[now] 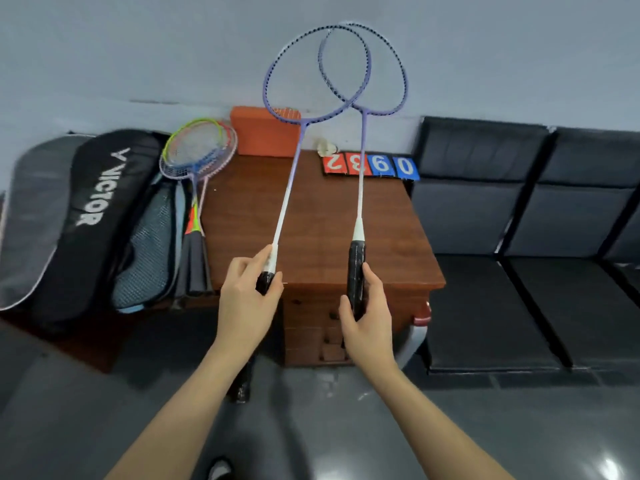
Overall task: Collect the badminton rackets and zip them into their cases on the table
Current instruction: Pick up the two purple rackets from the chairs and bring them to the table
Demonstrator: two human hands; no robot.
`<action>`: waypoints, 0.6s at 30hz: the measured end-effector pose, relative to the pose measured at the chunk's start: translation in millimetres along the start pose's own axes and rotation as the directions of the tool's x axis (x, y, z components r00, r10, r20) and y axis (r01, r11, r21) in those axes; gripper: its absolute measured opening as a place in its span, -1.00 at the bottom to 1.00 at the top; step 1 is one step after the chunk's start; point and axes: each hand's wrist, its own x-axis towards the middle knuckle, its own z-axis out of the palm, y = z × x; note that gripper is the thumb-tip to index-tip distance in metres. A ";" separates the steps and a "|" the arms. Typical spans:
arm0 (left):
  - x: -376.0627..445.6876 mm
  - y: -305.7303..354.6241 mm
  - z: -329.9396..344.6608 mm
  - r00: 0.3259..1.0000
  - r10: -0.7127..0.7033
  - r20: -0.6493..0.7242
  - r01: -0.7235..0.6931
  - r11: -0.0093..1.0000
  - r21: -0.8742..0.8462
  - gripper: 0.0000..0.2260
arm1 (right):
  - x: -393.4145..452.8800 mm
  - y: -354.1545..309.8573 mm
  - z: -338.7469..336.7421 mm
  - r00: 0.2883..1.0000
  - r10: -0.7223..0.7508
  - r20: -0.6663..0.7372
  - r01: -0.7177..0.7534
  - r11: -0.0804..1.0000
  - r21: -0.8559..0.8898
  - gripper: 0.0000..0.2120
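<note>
You stood in front of the wooden table with both forearms reaching forward over the grey floor, a purple racket in each hand. Your left hand was curled round the black grip of the left racket, near the top of the handle, thumb lying up along the white cone; the butt end stuck out below your wrist. Your right hand was wrapped round the grip of the right racket, fingers closed on the handle and the shaft nearly upright. You held both heads high above the table, their frames crossing against the wall, probably to carry the pair over together and keep the strings off the clutter. On the table's left end lay the black Victor case, open, with a mesh-lined case beside it, and a bunch of coloured rackets rested on them with handles pointing toward you, not yet zipped away. At the table's back edge sat an orange box, a shuttlecock and a flip scoreboard. Right of the table stood black padded seats.
</note>
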 end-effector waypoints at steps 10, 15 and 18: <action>87.3 -121.6 -109.1 0.988 -0.147 -0.053 0.146 0.989 -0.017 -0.59 | 42.1 -78.2 172.0 0.999 -0.002 0.040 0.003 1.000 -0.025 -0.45; 118.3 -154.9 -107.3 0.966 -0.253 -0.042 0.252 0.967 -0.047 -0.60 | 55.5 -77.0 200.1 0.997 0.027 0.069 -0.022 0.997 -0.072 -0.46; 137.3 -171.4 -90.8 0.947 -0.322 -0.021 0.321 0.946 -0.040 -0.60 | 71.0 -71.2 205.8 0.996 0.001 0.093 0.009 0.994 -0.110 -0.45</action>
